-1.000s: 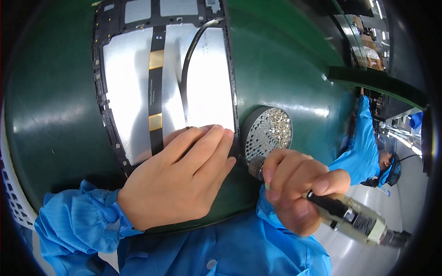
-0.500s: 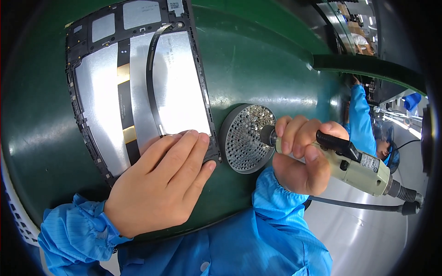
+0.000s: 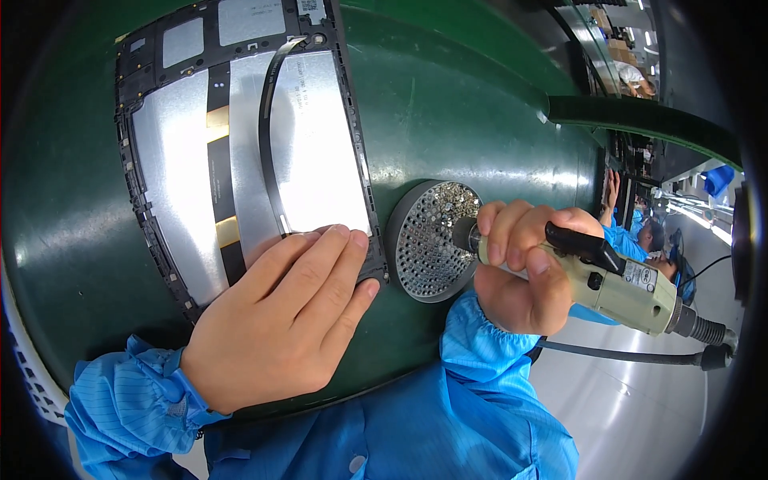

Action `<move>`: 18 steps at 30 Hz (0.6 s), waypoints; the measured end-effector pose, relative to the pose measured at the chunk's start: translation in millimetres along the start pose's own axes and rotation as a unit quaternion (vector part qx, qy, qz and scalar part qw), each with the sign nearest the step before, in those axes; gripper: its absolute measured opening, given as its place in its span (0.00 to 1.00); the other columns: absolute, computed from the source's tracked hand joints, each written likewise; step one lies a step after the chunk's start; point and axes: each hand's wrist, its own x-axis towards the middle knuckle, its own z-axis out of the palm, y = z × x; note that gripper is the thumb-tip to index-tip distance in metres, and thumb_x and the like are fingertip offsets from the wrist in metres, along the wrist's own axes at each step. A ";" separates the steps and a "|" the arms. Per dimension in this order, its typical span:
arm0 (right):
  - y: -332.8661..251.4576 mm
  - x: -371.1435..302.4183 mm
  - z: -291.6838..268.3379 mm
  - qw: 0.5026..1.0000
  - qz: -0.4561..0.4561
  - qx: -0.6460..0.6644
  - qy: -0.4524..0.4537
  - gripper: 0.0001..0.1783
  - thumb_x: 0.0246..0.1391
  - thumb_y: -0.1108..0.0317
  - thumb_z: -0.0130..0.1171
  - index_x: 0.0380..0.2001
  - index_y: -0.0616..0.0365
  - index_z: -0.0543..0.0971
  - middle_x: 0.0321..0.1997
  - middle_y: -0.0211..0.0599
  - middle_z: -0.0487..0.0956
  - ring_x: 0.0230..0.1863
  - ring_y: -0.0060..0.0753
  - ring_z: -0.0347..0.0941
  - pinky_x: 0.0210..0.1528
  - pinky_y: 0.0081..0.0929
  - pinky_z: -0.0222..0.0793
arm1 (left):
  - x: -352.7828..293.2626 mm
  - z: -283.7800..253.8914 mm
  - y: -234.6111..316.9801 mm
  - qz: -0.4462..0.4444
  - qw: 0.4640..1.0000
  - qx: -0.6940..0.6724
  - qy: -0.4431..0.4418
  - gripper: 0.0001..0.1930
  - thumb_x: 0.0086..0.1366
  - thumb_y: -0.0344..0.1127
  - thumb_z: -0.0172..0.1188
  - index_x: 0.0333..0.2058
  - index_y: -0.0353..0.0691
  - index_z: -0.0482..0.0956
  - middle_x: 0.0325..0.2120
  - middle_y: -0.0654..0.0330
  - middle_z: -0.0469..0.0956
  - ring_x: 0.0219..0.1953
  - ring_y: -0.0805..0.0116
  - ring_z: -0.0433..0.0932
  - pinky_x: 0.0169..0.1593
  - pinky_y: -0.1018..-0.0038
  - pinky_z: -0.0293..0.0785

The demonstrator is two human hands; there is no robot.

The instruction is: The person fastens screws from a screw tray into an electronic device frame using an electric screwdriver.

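A long tablet-like device (image 3: 180, 232), its inside laid bare, shows silvery battery plates, a black frame and a curved black ribbon cable (image 3: 267, 136). Across its near end rests my left hand (image 3: 280, 308), flat with the fingers stretched out, covering the cable's lower end. My right hand (image 3: 528, 268) is wrapped round a pale green electric screwdriver (image 3: 616, 300) with a black lever. The screwdriver's dark nose points down at a round grey screw tray (image 3: 436, 284) full of small holes. Loose silver screws (image 3: 452, 200) are heaped at its far side. The bit's tip is hidden.
Everything lies on a green tabletop (image 3: 472, 88). From the screwdriver's rear a black cable (image 3: 624, 356) runs back left. Behind the table's right side a co-worker in a blue sleeve (image 3: 620, 238) is at work. A white perforated basket (image 3: 36, 376) stands at the left edge.
Both of my hands and the screwdriver have hardly moved. At the right, the co-worker's blue arm has shifted, and a hand now shows there. The view has moved slightly.
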 end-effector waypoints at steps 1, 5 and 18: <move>-0.3 0.3 0.6 1.000 0.002 -0.001 0.000 0.20 0.49 0.74 0.56 0.46 0.60 0.67 0.19 0.34 0.67 0.22 0.32 0.66 0.33 0.39 0.65 | -0.2 -0.9 -0.4 -0.001 1.000 -0.003 -0.001 0.16 0.50 0.28 0.63 0.41 0.41 0.82 0.48 0.45 0.76 0.53 0.50 0.74 0.56 0.60 0.71; 0.8 1.7 2.2 1.000 -0.002 -0.003 -0.003 0.20 0.49 0.74 0.57 0.46 0.60 0.67 0.19 0.34 0.67 0.22 0.31 0.66 0.33 0.39 0.65 | -0.7 -3.3 -1.4 -0.004 1.000 -0.004 -0.002 0.16 0.50 0.28 0.63 0.41 0.41 0.82 0.48 0.45 0.76 0.53 0.50 0.74 0.56 0.60 0.71; 1.5 3.5 10.2 1.000 -0.007 -0.004 -0.005 0.20 0.48 0.75 0.56 0.46 0.60 0.67 0.19 0.34 0.67 0.22 0.31 0.66 0.32 0.38 0.65 | -5.2 -7.9 -6.2 -0.002 1.000 0.000 -0.002 0.16 0.51 0.28 0.63 0.41 0.41 0.83 0.49 0.45 0.76 0.53 0.50 0.74 0.55 0.61 0.71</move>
